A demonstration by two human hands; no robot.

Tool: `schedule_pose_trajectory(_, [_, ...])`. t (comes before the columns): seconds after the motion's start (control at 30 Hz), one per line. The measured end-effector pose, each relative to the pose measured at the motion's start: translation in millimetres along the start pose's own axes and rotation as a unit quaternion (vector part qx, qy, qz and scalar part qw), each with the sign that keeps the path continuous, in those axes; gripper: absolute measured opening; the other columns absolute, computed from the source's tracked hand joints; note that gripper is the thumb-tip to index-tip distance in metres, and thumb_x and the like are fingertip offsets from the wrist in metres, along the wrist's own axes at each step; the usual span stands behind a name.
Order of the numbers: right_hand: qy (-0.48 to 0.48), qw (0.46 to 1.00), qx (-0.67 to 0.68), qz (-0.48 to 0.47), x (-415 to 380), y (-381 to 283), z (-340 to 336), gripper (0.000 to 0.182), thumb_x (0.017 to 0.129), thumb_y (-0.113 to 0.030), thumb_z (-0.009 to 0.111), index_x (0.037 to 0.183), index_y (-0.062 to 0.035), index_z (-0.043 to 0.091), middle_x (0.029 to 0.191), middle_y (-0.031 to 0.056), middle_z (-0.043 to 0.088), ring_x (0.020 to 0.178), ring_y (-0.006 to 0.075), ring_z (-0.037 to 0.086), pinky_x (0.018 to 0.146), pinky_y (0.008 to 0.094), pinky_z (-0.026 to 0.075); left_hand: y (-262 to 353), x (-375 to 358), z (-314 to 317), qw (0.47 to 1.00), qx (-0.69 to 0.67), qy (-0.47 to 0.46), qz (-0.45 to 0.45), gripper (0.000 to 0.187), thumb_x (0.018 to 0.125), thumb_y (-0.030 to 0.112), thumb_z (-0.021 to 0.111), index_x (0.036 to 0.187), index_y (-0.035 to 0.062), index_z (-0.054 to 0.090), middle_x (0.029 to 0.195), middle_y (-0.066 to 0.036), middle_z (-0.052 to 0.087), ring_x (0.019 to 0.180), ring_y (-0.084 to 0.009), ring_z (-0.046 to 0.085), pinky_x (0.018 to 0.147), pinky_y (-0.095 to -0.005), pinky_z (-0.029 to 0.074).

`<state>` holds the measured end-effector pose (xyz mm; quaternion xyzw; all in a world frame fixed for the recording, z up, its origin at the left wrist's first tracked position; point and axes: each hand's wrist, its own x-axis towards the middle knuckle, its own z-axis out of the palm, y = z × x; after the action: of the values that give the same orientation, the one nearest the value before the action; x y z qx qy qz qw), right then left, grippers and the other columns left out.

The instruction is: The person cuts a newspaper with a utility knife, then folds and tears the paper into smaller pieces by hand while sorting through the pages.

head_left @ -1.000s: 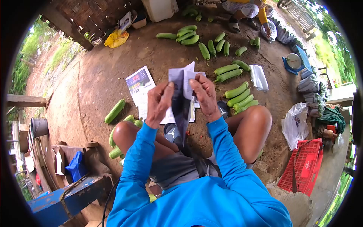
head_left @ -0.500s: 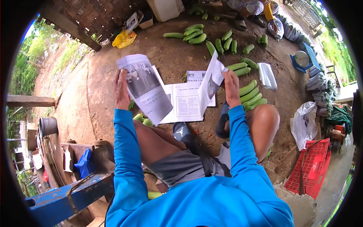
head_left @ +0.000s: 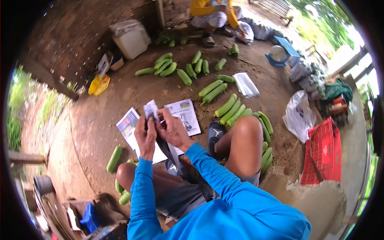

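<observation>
My left hand [head_left: 146, 137] and my right hand [head_left: 175, 129] are close together above the ground between my knees. Both sets of fingers are closed on a narrow, folded sheet of newspaper [head_left: 150, 108], its top edge sticking up above them. A long grey strip of it seems to hang below my hands, though its exact form is hard to make out. Beneath lie flat newspaper pages [head_left: 193, 122], partly covered by my hands and forearms. Long green gourds [head_left: 227, 109] lie in a row just right of the papers, near my right knee.
More gourds [head_left: 163, 66] lie scattered across the dirt floor. A clear plastic bag stack [head_left: 246, 85], a red crate [head_left: 322, 154] and a blue scale [head_left: 279, 55] are to the right. Another person in a yellow sleeve [head_left: 233, 18] crouches at the back. A yellow bag [head_left: 99, 84] lies left.
My hands, apart before with a spread newspaper sheet in each, have come together on a narrow folded piece. The view has shifted, bringing the crouching person further into sight.
</observation>
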<state>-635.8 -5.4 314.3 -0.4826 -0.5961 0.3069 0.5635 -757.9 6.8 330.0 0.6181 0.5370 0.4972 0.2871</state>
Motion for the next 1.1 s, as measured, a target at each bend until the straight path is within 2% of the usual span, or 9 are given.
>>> schedule_pose_trajectory(0.13, [-0.066,0.997,-0.033,-0.010,-0.1,-12.4,-15.7,0.041,0.093,-0.015,0.058,0.131,-0.0061,0.046,0.093,0.0231,0.067,0.088,0.0456,0.067,0.070,0.0489,0.055,-1.4,0.2,-2.0,0.968,-0.217,-0.026,-0.121,0.016,0.098,0.016,0.059,0.085,0.0054,0.058,0.079,0.003,0.056,0.074,-0.0059,0.047,0.064,-0.0248,0.039])
schedule_pose_trajectory(0.23, [-0.056,0.995,-0.075,-0.027,10.0,-15.3,-25.4,0.044,0.086,-0.010,0.059,0.129,-0.0062,0.046,0.079,0.0199,0.064,0.072,0.0410,0.066,0.063,0.0460,0.052,-3.5,-1.0,-2.8,0.932,-0.304,-0.031,-0.194,0.013,0.098,0.018,0.059,0.092,0.0068,0.061,0.087,0.003,0.060,0.079,-0.0072,0.053,0.072,-0.0255,0.044])
schedule_pose_trajectory(0.43, [-0.087,0.991,-0.071,-0.072,21.7,-14.2,-35.8,0.024,0.077,-0.006,0.062,0.100,-0.0012,0.065,0.073,0.0205,0.065,0.065,0.0366,0.065,0.059,0.0419,0.050,-5.5,2.3,-3.6,0.969,-0.214,-0.039,-0.116,0.019,0.099,0.019,0.058,0.089,0.0032,0.058,0.085,-0.004,0.059,0.082,-0.0139,0.054,0.076,-0.0305,0.045])
schedule_pose_trajectory(0.47, [-0.086,0.995,-0.042,-0.015,18.5,-19.7,-34.9,0.018,0.080,-0.008,0.062,0.093,0.0000,0.069,0.074,0.0202,0.066,0.068,0.0355,0.067,0.062,0.0401,0.051,-8.9,4.3,-5.3,0.995,-0.082,-0.041,-0.035,0.021,0.100,0.021,0.056,0.097,0.0002,0.060,0.088,-0.005,0.062,0.081,-0.0135,0.055,0.073,-0.0305,0.045])
schedule_pose_trajectory(0.5, [-0.091,0.995,-0.039,-0.012,16.6,-22.5,-33.9,0.018,0.080,-0.008,0.062,0.093,0.0000,0.069,0.074,0.0202,0.066,0.068,0.0355,0.067,0.062,0.0401,0.051,-11.8,5.5,-6.1,0.997,0.052,-0.041,0.048,0.028,0.101,0.023,0.053,0.105,-0.0027,0.063,0.092,-0.007,0.065,0.081,-0.0131,0.056,0.069,-0.0305,0.046])
schedule_pose_trajectory(0.63, [-0.069,0.997,0.030,0.010,7.1,-22.2,-34.1,0.027,0.093,-0.020,0.065,0.112,-0.0005,0.067,0.089,0.0181,0.071,0.082,0.0286,0.071,0.073,0.0360,0.054,10.9,-0.7,-10.3,0.994,0.092,-0.029,0.057,0.036,0.102,0.027,0.052,0.110,-0.0064,0.063,0.091,-0.013,0.066,0.080,-0.0194,0.058,0.071,-0.0335,0.047])
schedule_pose_trajectory(0.7, [-0.063,0.996,0.045,0.038,5.1,-27.1,-34.4,0.033,0.093,-0.025,0.069,0.116,-0.0017,0.066,0.098,0.0159,0.072,0.089,0.0254,0.071,0.081,0.0354,0.055,40.0,-7.8,-10.8,0.993,-0.060,-0.056,-0.084,0.045,0.104,0.032,0.047,0.120,-0.0067,0.064,0.100,-0.015,0.070,0.090,-0.0209,0.064,0.078,-0.0315,0.051])
schedule_pose_trajectory(0.77, [-0.084,0.991,0.073,0.073,5.3,-22.0,-35.4,0.035,0.095,-0.022,0.069,0.119,0.0008,0.062,0.099,0.0123,0.072,0.090,0.0159,0.069,0.080,0.0314,0.056,31.9,-10.5,-2.7,0.991,-0.121,-0.022,-0.046,0.038,0.106,0.030,0.048,0.115,-0.0017,0.066,0.082,0.000,0.062,0.071,-0.0081,0.054,0.062,-0.0254,0.045])
schedule_pose_trajectory(1.1, [-0.117,0.954,0.233,0.151,-7.2,-28.0,-51.1,0.041,0.095,-0.027,0.072,0.123,-0.0002,0.060,0.103,0.0014,0.066,0.092,0.0064,0.059,0.078,0.0231,0.049,43.1,-14.8,-7.6,0.998,-0.036,-0.045,0.031,0.014,0.098,0.007,0.059,0.105,-0.0001,0.067,0.074,-0.009,0.064,0.064,-0.0112,0.059,0.059,-0.0277,0.048])
